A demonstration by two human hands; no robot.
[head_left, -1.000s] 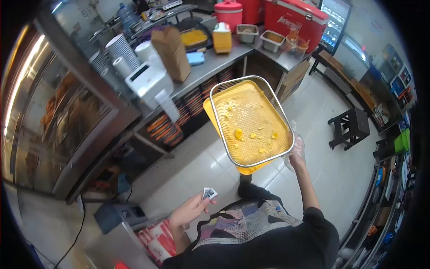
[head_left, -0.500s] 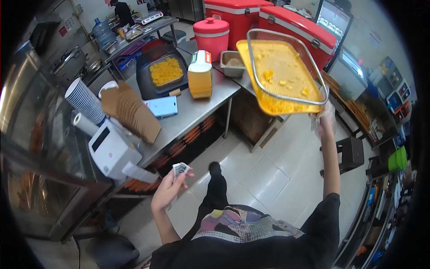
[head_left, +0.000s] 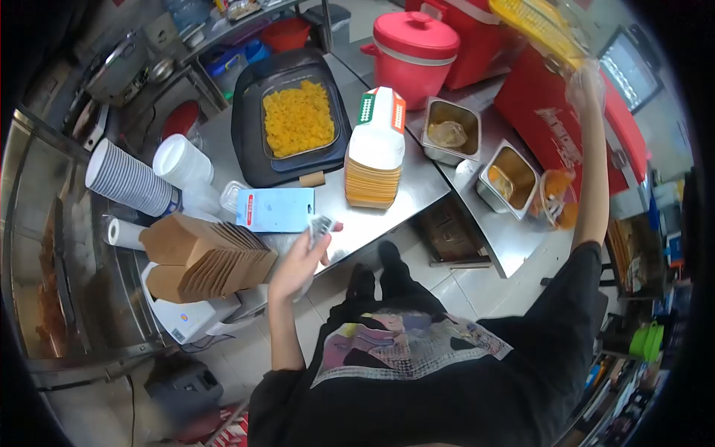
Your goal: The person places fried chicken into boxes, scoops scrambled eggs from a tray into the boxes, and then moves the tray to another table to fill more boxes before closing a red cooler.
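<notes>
- A yellow tray [head_left: 542,31], partly cut off by the frame, is held aloft over a red cooler [head_left: 536,112] at the upper right, above the table [head_left: 428,195].
- The right hand [head_left: 586,88], in what appears to be thin clear plastic, grips the tray at its near end, fingers closed about the edge; their exact placement is hidden.
- The tray looks light and fairly stiff, more likely to tip or spill than to break. Held at one end, its far side would probably sag toward the cooler.
- Opposite rims look the surest hold, thumbs on top and fingers beneath; loose plastic on a possibly greasy edge could slip.
- The left hand [head_left: 296,268] pinches a small pale item [head_left: 322,227], blurred, between thumb and fingers beside a light-blue box [head_left: 275,209]. It looks light enough for a fingertip grip at its edges.
- Nearby, a stack of paper trays [head_left: 374,167] stands between a pan of yellow food [head_left: 298,119] and a metal container [head_left: 452,130]; the folded card looks easily crushed, best lifted low and evenly.
</notes>
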